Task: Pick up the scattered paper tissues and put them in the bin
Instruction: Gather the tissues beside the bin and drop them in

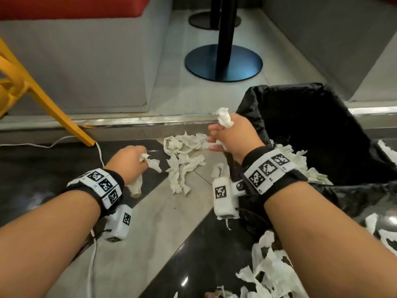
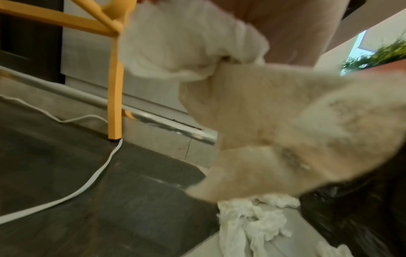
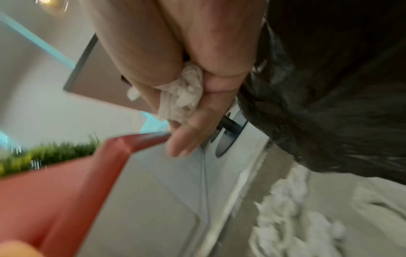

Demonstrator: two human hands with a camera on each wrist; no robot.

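Note:
My left hand (image 1: 131, 160) is curled round a wad of white tissue (image 1: 150, 162) just above the dark floor; the same tissue (image 2: 274, 121) hangs blurred before the left wrist camera. My right hand (image 1: 232, 134) grips another crumpled tissue (image 1: 224, 117) beside the left rim of the bin (image 1: 253, 97), which is lined with a black bag. That tissue (image 3: 182, 97) shows between the fingers in the right wrist view. A pile of loose tissues (image 1: 182, 160) lies on the floor between my hands. More strips (image 1: 270, 269) lie at the bin's near side, and some (image 1: 300, 162) rest inside it.
A yellow chair leg (image 1: 53, 106) stands at the left, with a white cable (image 1: 94, 244) running along the floor. A black table post on a round base (image 1: 223, 63) stands beyond a metal floor strip (image 1: 150, 121). A red seat (image 1: 71, 7) is at the far left.

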